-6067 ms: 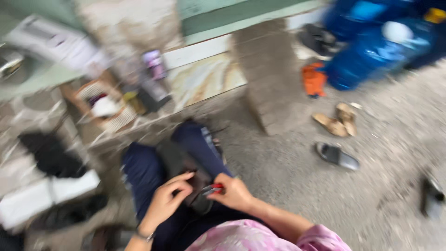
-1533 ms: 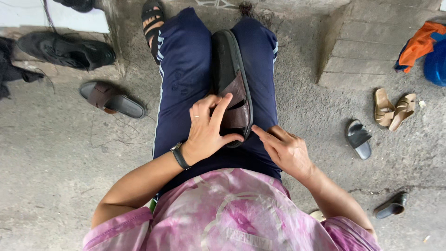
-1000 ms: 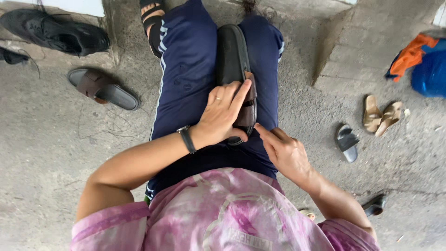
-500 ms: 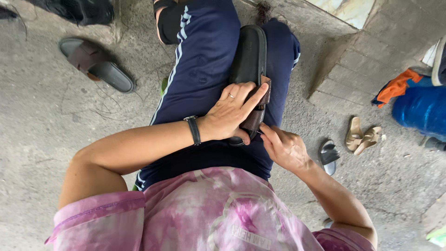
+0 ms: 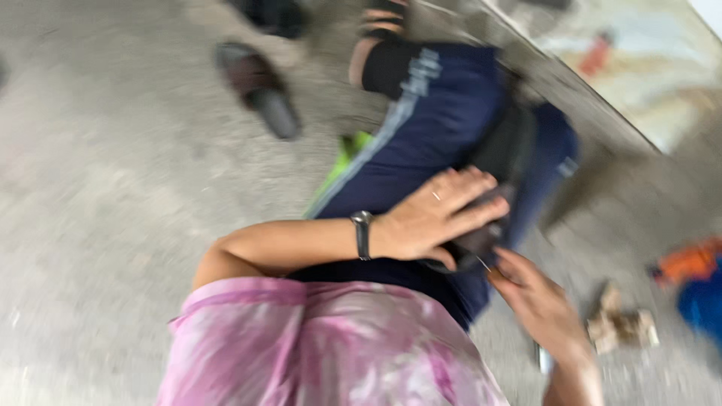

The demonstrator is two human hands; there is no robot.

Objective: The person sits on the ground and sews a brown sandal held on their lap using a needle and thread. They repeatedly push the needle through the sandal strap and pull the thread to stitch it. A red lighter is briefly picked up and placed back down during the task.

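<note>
The picture is blurred by motion. A black shoe (image 5: 505, 146) lies lengthwise on my lap, between my dark blue trouser legs (image 5: 421, 128). My left hand (image 5: 436, 218), with a dark band on its wrist, lies over the shoe's near end: fingers spread on top, thumb underneath. My right hand (image 5: 538, 301) is just below and to the right of that end, its fingertips close to the shoe. A thin pale line shows at those fingertips; the blur hides what it is.
A dark sandal (image 5: 259, 86) lies on the concrete floor at upper left. A pair of tan sandals (image 5: 617, 327) is at lower right, beside orange (image 5: 688, 259) and blue (image 5: 707, 304) things. Something green (image 5: 342, 162) shows under my left leg. A concrete ledge (image 5: 556, 75) runs across the upper right.
The view has swung and tilted to the left and gone blurry. My left hand stays on the shoe, and my right hand has drawn slightly back from its near end.
</note>
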